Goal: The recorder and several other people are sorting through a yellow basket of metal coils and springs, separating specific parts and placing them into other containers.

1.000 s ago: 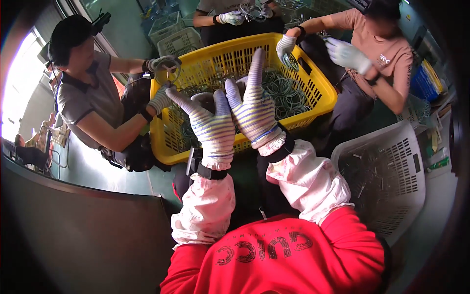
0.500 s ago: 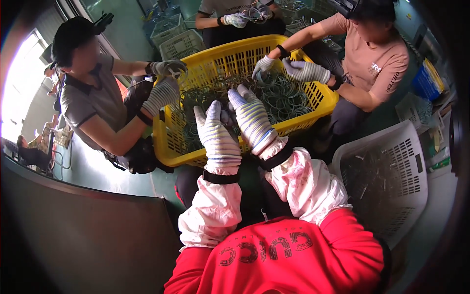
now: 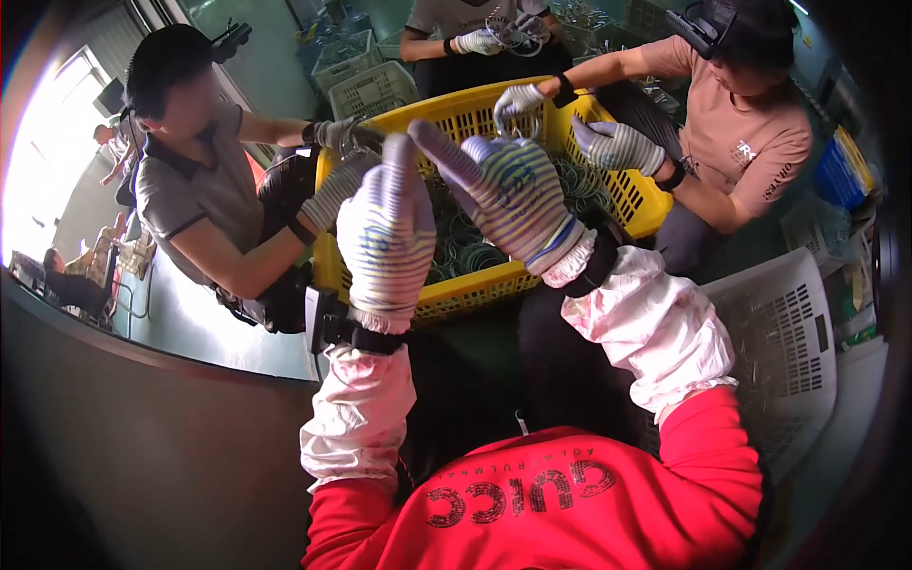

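Wire rings [image 3: 464, 251] lie heaped along the yellow basket's [image 3: 475, 287] near edge, probably light, stiff, easily tangled; pinch the rim. Left hand [image 3: 385, 237] and right hand [image 3: 518, 199] point index fingers out (palms hidden, can't tell their grip).

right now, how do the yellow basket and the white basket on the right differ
The yellow basket stands ahead; the white basket stands off to the right. The yellow basket holds many rings; the white basket's contents are hard to make out. The yellow basket is partly hidden by the wearer's left hand and right hand, the white basket by the right sleeve. Both have slotted walls.
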The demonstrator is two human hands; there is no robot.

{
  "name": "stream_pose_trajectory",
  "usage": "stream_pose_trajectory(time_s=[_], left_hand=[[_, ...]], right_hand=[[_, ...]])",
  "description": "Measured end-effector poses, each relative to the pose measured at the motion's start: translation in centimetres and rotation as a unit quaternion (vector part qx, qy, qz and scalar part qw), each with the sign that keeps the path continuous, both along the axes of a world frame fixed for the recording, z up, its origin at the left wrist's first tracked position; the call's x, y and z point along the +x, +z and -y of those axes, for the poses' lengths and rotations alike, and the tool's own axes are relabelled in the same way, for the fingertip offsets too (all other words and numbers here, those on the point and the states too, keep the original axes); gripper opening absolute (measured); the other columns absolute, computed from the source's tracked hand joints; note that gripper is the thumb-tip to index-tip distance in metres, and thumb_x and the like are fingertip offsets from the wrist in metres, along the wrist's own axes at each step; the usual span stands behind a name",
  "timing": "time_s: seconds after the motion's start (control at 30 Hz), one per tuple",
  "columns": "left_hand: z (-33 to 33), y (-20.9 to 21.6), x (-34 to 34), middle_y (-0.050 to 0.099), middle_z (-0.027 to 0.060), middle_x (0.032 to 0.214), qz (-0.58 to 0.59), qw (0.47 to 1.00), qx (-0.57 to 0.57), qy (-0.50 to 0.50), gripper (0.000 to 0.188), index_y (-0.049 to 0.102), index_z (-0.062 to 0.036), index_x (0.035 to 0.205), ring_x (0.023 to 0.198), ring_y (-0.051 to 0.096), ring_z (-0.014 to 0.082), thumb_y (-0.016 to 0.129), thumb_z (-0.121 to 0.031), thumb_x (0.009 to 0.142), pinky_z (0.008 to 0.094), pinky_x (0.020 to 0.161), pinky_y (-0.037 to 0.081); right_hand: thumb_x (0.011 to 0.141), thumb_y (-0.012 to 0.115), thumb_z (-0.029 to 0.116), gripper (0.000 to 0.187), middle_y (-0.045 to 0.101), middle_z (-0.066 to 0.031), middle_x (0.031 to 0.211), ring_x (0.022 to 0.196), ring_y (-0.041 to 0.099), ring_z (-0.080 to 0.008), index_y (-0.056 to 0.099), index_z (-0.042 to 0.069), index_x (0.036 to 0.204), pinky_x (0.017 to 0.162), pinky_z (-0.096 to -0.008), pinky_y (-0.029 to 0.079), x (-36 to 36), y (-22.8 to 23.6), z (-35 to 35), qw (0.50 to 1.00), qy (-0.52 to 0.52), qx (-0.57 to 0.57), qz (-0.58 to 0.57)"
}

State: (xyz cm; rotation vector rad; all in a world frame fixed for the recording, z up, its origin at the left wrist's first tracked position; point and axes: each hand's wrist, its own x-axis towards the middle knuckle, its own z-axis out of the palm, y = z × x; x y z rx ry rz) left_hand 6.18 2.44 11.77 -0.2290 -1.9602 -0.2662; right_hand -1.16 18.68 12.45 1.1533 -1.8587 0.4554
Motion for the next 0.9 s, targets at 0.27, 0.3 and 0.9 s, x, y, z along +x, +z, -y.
stream_pose_trajectory(time_s=[0.27,0.3,0.9], left_hand=[[0.8,-1.5,-1.3,0.060,0.0036,0.095,-0.026,0.763,0.606,-0.224,0.096,-0.004,-0.0154,0.162,0.062,0.050,0.0089,0.062,-0.001,0.094,0.0266,0.055,0.047],[1.2,-2.4,-1.4,0.060,0.0036,0.095,-0.029,0.765,0.604,-0.221,0.096,-0.004,-0.0154,0.162,0.062,0.050,0.0089,0.062,-0.001,0.094,0.0266,0.055,0.047],[-0.1,-13.0,-5.5,0.066,0.0105,0.111,0.222,0.362,0.780,-0.460,0.047,0.052,-0.0054,0.140,0.103,0.063,0.0220,0.063,-0.009,0.095,0.0368,0.090,0.054]], right_hand=[[0.099,0.062,0.018,0.089,0.063,-0.0073,0.079,0.063,0.062,-0.0209,-0.002,0.010,0.161,0.064,-0.0366,0.055,-1.7,-1.3,1.5,0.888,0.034,-0.357,0.287],[0.099,0.061,0.018,0.090,0.061,-0.0060,0.081,0.065,0.060,-0.0182,-0.004,0.012,0.161,0.065,-0.0358,0.054,-2.1,-2.0,1.8,0.852,0.052,-0.376,0.360],[0.094,0.062,0.031,0.029,0.066,-0.0097,0.082,0.073,0.068,-0.0266,0.062,0.006,0.110,0.063,-0.0410,0.051,3.0,0.1,0.7,0.963,0.075,0.232,0.113]])
